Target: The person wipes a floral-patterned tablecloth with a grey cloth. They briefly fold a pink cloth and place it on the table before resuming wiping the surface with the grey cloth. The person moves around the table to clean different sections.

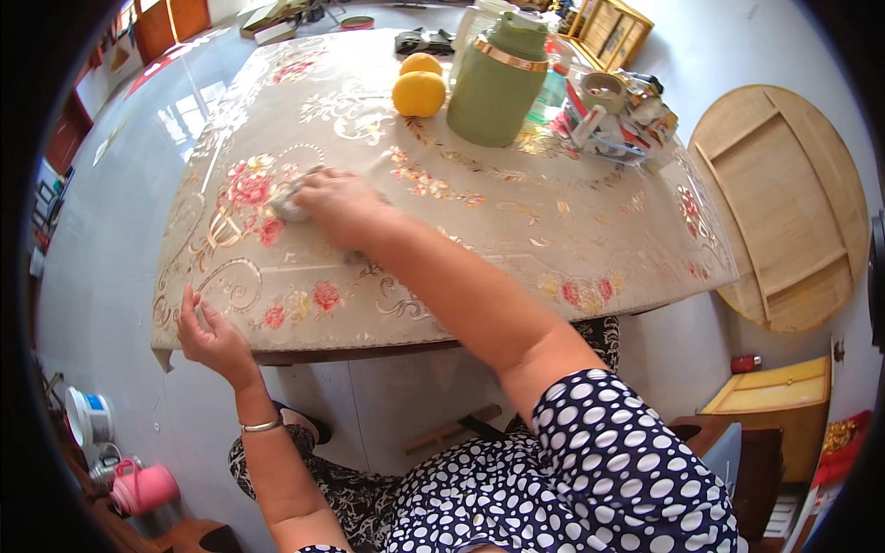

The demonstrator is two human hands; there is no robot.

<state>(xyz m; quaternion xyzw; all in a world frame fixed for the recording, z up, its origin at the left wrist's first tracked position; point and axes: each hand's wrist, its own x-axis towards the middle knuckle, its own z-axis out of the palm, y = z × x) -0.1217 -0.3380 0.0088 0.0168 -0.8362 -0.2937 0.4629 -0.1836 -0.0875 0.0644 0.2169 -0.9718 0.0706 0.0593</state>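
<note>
A floral tablecloth (516,249) in beige, with red and yellow blossoms, covers the table. My right arm reaches across it to the left. My right hand (343,207), a little smeared by motion, is closed on a greyish cloth (291,201) pressed against the tablecloth. Part of that cloth is hidden under the fingers. At the table's near left edge, my left hand (214,337) is open, its fingers loosely bent and the thumb apart. It holds nothing and is close to the hanging border of the tablecloth.
Toward the far side stand a green thermos jug (498,83), two yellow-orange fruits (418,94) and a container of small items (613,120). A round wooden board (784,207) leans at the right. A pink bucket (145,488) and a white tub (88,417) are on the floor at left.
</note>
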